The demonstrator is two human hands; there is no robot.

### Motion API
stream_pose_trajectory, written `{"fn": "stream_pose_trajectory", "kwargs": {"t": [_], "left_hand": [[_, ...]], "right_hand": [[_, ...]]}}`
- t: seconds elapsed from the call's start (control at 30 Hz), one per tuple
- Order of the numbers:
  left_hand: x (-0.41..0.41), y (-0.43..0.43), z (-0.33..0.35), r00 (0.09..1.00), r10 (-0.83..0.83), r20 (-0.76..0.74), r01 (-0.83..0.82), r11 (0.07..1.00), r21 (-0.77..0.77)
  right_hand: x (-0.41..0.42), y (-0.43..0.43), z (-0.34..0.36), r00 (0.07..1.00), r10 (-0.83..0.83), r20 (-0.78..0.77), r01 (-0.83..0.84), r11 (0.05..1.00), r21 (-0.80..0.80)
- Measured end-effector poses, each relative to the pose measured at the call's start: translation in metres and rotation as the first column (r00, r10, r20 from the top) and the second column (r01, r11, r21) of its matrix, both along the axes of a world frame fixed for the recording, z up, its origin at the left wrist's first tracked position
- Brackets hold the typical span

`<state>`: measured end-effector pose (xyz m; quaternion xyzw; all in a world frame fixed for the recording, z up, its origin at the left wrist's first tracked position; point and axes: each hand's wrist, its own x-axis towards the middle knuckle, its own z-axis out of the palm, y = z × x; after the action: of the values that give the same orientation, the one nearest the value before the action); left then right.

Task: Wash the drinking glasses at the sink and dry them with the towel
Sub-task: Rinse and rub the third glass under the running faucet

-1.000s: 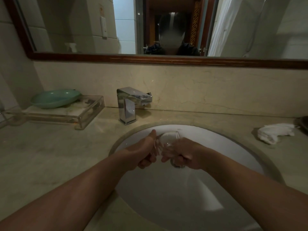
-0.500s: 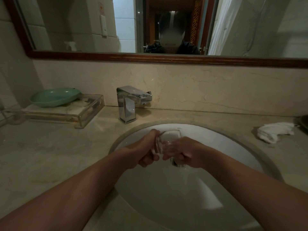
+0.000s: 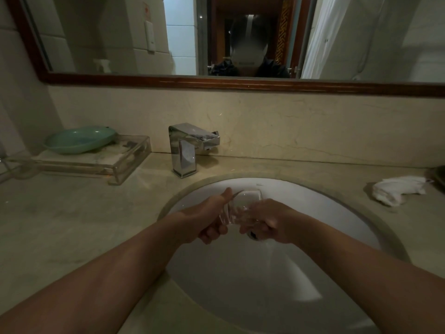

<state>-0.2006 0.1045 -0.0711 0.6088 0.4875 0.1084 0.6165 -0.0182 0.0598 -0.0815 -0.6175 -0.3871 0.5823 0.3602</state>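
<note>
Marble-look counter (image 3: pixel 72 225) runs round a white oval sink (image 3: pixel 240 285), under a backsplash of the same stone and a wood-framed mirror (image 3: pixel 108 32) above it. Over the far half of the sink, just above the drain (image 3: pixel 252 235), both hands hold a clear drinking glass (image 3: pixel 240 206) tipped on its side, with its open mouth facing away toward the sink's back wall. The left hand (image 3: pixel 207 218) grips the glass from the left, thumb laid along the upper rim and fingers curled beneath. The right hand (image 3: pixel 269 218) closes on it from the right, fingers curled against the glass wall (they are blurred, so exactly how they lie is unclear). Both bare forearms reach in across the sink's near rim.

Behind the sink's left edge stands a square chrome faucet (image 3: pixel 185 150), its spout pointing toward the sink's middle. Farther left of the sink, a pale green dish (image 3: pixel 79 139) rests on a clear tray (image 3: pixel 125 162). On the counter to the right of the sink, well apart from the hands, lies a crumpled white towel (image 3: pixel 397 191).
</note>
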Motion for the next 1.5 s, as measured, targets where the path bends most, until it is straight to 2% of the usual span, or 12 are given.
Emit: {"fn": "stream_pose_trajectory", "kwargs": {"t": [0.2,0.33,0.43,0.57,0.7,0.93,1.0,1.1,1.17,1.37,1.5], "left_hand": [[0.000,-0.002,-0.003,0.992,0.051,-0.115,-0.043,0.996,0.072],[0.000,0.000,-0.006,0.988,0.013,-0.151,0.004,0.993,0.115],[0.001,-0.001,-0.006,0.992,0.002,-0.128,0.015,0.991,0.130],[0.001,-0.002,-0.004,0.993,0.032,-0.114,-0.018,0.992,0.124],[0.000,-0.003,0.000,0.993,0.049,-0.108,-0.045,0.998,0.044],[0.003,0.001,0.001,0.997,0.068,0.028,-0.067,0.997,-0.043],[0.004,0.000,0.002,0.996,0.070,0.062,-0.068,0.997,-0.037],[0.005,-0.001,0.001,0.998,0.051,0.025,-0.050,0.998,-0.025],[0.003,-0.001,0.001,0.999,0.042,0.002,-0.042,0.998,-0.055],[0.002,0.003,0.000,0.990,0.127,0.059,-0.122,0.990,-0.074],[0.002,0.003,0.004,0.992,0.114,0.054,-0.112,0.992,-0.053]], "right_hand": [[-0.002,-0.002,0.000,0.982,0.185,-0.026,-0.185,0.982,-0.022],[-0.003,-0.005,0.002,0.976,0.199,0.085,-0.198,0.980,-0.011],[-0.002,-0.003,0.000,0.981,0.144,0.128,-0.146,0.989,0.007],[-0.003,-0.001,-0.001,0.995,0.071,0.077,-0.073,0.997,0.026],[-0.005,-0.001,0.003,0.991,0.131,0.017,-0.131,0.991,-0.017],[-0.002,0.000,0.001,0.966,0.200,-0.167,-0.206,0.978,-0.021],[0.000,0.002,-0.002,0.975,0.175,-0.137,-0.179,0.984,-0.021],[0.002,0.001,-0.003,0.989,0.149,-0.007,-0.149,0.989,0.004],[0.000,0.000,-0.003,0.989,0.143,0.023,-0.143,0.990,0.005],[-0.004,0.001,0.001,0.967,0.180,-0.179,-0.185,0.983,-0.012],[-0.004,0.000,0.005,0.958,0.242,-0.152,-0.242,0.970,0.019]]}}
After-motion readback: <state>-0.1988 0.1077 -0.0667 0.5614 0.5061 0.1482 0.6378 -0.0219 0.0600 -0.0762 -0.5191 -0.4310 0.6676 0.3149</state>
